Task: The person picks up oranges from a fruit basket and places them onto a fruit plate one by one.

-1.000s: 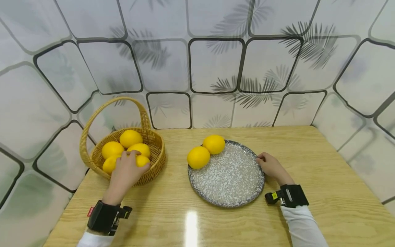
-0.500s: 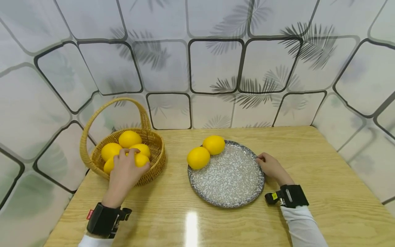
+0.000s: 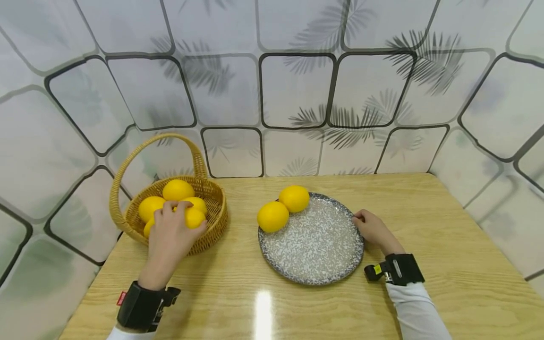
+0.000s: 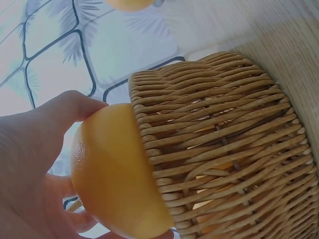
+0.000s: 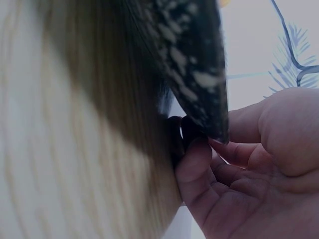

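Observation:
My left hand (image 3: 172, 233) reaches over the near rim of a wicker basket (image 3: 217, 222) and grips a lemon (image 3: 194, 218). Seen from the left wrist, thumb and fingers curl round that lemon (image 4: 117, 172), whose lower part is hidden behind the basket wall (image 4: 224, 144). Several other lemons lie in the basket around it, partly covered by the hand. At the right edge of a speckled grey plate (image 3: 316, 245), my right hand (image 3: 376, 231) pinches the rim. The right wrist view has fingers (image 5: 197, 162) under the dark plate rim (image 5: 199, 79) and the thumb against its upper side.
Two lemons, a nearer one (image 3: 273, 217) and a farther one (image 3: 294, 199), sit at the plate's back left edge. The basket's tall handle (image 3: 127, 165) arches up on its left. A patterned curtain (image 3: 297, 89) stands behind the wooden table (image 3: 229, 293).
The left hand has shifted very slightly, with its lemon, and the neighbouring lemons have moved a little to the left. Right hand and plate stay in place.

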Demonstrator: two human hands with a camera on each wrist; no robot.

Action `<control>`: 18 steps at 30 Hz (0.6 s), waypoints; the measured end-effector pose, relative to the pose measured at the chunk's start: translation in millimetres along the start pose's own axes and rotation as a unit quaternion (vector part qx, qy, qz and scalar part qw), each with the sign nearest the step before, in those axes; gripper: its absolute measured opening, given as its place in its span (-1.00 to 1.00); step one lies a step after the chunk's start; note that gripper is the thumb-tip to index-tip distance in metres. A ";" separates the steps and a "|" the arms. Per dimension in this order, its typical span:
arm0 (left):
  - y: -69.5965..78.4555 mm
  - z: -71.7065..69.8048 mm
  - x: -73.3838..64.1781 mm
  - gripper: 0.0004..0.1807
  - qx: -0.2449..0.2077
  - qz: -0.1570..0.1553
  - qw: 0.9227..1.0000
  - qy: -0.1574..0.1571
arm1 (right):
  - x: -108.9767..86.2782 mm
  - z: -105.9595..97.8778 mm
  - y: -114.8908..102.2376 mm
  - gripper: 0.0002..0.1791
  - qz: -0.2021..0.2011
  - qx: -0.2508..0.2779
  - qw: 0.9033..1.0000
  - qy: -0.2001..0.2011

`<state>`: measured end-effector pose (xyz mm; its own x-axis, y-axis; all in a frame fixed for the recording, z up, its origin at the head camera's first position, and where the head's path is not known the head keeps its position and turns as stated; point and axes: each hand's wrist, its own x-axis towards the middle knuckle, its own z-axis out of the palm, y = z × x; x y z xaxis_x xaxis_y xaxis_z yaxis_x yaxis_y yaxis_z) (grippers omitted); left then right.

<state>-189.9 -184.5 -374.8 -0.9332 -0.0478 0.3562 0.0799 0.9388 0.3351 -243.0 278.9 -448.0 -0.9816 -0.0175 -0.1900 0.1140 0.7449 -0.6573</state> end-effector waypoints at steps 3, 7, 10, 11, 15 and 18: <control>1.8 -1.2 -0.9 -0.37 -0.002 0.002 1.000 0.003 | 0.0 -0.1 0.3 -0.60 -0.002 0.000 1.000 0.001; 5.3 -2.6 -0.8 -0.37 -0.003 0.012 1.000 0.012 | 0.0 -0.9 0.2 -0.60 -0.001 0.001 1.000 0.002; 9.6 -4.0 -0.6 -0.37 -0.004 0.018 1.000 0.017 | -0.1 -1.1 0.0 -0.60 0.001 0.001 1.000 0.003; 11.2 -4.4 -0.6 -0.38 -0.004 0.021 1.000 0.018 | -0.1 -0.9 0.0 -0.61 0.002 0.002 1.000 0.003; 18.8 -4.8 -1.5 -0.39 0.000 0.033 0.999 0.022 | 0.2 0.5 0.1 -0.61 0.003 0.000 1.000 0.003; 24.9 -3.2 -1.9 -0.41 0.002 0.046 0.999 0.023 | 0.4 1.1 0.1 -0.60 0.004 -0.001 1.000 0.005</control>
<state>-185.0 -162.1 -364.3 -0.9050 0.0224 0.4247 0.1624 0.9411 0.2964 -243.1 278.2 -449.0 -0.9822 -0.0045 -0.1880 0.1220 0.7457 -0.6550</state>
